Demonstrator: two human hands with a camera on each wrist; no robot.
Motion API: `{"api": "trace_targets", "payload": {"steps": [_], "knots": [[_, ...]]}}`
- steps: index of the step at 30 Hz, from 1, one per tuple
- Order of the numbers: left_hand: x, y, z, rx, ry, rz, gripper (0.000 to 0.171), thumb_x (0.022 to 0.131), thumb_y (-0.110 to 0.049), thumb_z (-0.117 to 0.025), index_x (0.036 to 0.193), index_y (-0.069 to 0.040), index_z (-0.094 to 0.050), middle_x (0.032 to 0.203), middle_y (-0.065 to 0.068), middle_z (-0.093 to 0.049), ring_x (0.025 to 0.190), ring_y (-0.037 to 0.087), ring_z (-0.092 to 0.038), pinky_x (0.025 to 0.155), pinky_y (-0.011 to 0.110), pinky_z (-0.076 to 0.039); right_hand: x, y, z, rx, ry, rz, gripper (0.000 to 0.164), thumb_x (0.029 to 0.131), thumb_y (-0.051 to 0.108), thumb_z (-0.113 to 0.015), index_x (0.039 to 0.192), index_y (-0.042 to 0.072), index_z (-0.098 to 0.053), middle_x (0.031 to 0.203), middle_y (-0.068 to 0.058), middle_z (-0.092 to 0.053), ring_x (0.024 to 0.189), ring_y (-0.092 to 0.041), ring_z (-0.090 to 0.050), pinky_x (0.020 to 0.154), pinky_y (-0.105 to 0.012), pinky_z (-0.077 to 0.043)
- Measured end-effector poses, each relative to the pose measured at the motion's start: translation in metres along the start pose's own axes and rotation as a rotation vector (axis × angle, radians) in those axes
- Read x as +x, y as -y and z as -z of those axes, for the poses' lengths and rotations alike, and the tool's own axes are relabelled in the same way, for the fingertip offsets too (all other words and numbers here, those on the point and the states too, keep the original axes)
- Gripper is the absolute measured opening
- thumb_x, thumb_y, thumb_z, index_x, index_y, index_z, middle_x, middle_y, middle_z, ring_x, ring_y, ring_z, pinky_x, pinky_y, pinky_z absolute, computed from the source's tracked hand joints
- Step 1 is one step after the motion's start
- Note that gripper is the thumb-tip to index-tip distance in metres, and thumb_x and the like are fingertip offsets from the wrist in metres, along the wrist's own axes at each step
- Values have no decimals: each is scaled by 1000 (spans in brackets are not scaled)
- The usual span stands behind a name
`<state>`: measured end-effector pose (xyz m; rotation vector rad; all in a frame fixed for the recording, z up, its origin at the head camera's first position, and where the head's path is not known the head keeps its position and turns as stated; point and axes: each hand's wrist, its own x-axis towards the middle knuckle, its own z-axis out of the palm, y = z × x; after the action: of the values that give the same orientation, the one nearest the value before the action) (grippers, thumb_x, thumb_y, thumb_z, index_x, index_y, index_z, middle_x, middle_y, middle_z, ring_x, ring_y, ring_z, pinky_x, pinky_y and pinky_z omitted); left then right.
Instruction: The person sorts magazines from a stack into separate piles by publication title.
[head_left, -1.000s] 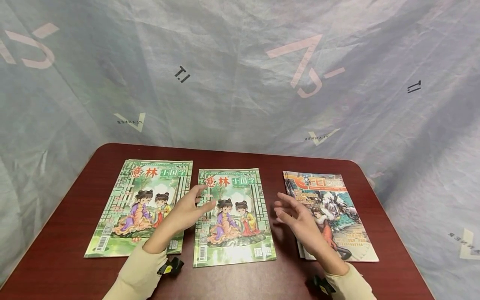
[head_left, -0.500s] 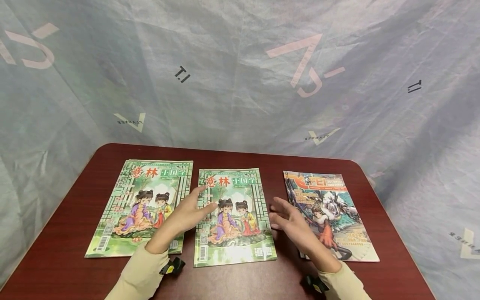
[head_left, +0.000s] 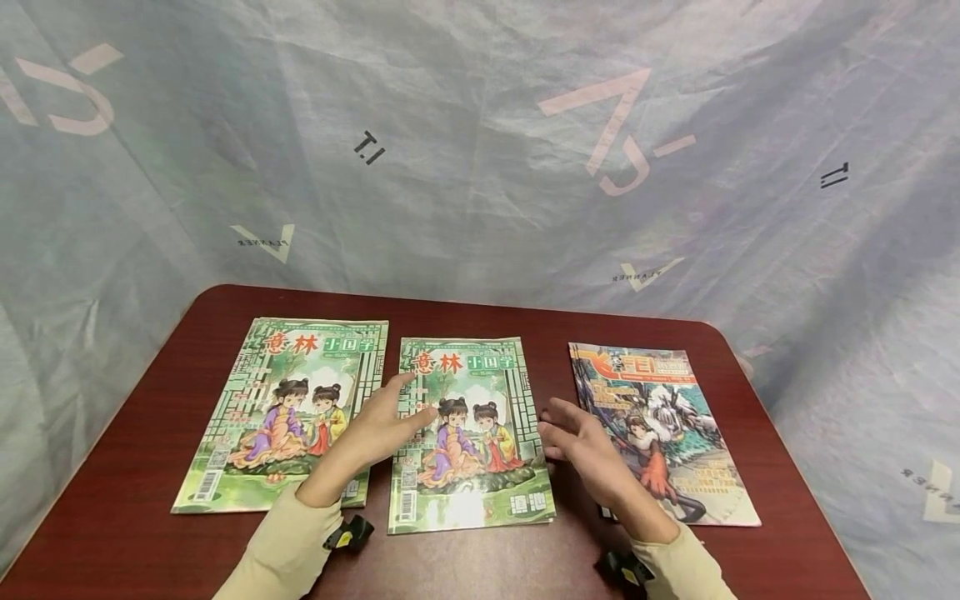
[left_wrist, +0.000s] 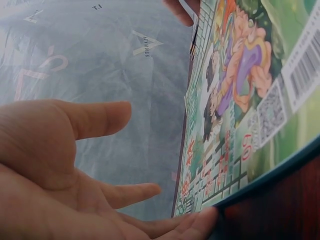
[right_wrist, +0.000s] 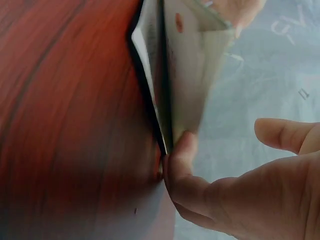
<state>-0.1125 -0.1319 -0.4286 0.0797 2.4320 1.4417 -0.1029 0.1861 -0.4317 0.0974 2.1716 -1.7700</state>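
A green magazine (head_left: pixel 468 433) with two cartoon children on its cover lies face up in the middle of the table. My left hand (head_left: pixel 381 427) is at its left edge, thumb spread above the cover; the left wrist view shows fingertips (left_wrist: pixel 204 220) against that edge. On the opposite side, my right hand (head_left: pixel 588 450) reaches the right edge, thumb raised and apart. The right wrist view has its fingertips (right_wrist: pixel 184 147) touching the page edges, where the pages stand slightly parted. Neither hand curls round the magazine.
A matching green magazine (head_left: pixel 247 450) lies to the left, partly behind my left forearm. Right of my right hand, another magazine (head_left: pixel 697 433) with fantasy art rests on the dark red table (head_left: pixel 480 321). A printed grey sheet (head_left: pixel 465 208) hangs behind the table.
My right hand has moved left, away from the right-hand magazine, to the right edge of the middle one. The left hand has stayed nearly in place.
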Motion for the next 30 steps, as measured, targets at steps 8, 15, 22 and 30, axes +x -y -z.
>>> {"api": "trace_targets", "payload": {"steps": [8,15,22,30], "knots": [[1,1,-3,-8,-31,11,78,109,-23,-71,170,5,-32,173,34,-34,157,59,-35,125,75,-33,7,-2,3,140,26,-42,65,112,4,-59,165,-17,-29,167,-37,-38,137,-36,-57,102,-32,-58],[1,1,-3,-32,-43,11,73,109,-23,-71,169,3,-37,172,32,-38,156,57,-37,125,74,-34,11,-5,3,175,32,-41,57,109,1,-60,158,-19,-40,150,-23,-58,113,-14,-60,96,-29,-54],[2,4,-1,-40,-43,4,69,109,-21,-71,168,2,-41,171,30,-41,153,57,-41,122,72,-40,13,-9,3,119,55,-30,62,105,-2,-63,161,-17,-41,145,-26,-59,114,-15,-62,94,-26,-56],[3,6,2,-74,-65,-1,53,110,-11,-70,159,1,-54,163,31,-49,140,53,-56,104,62,-57,14,-11,5,108,65,-22,60,106,-2,-62,162,-12,-42,157,-33,-50,110,-16,-61,87,-26,-53]]}}
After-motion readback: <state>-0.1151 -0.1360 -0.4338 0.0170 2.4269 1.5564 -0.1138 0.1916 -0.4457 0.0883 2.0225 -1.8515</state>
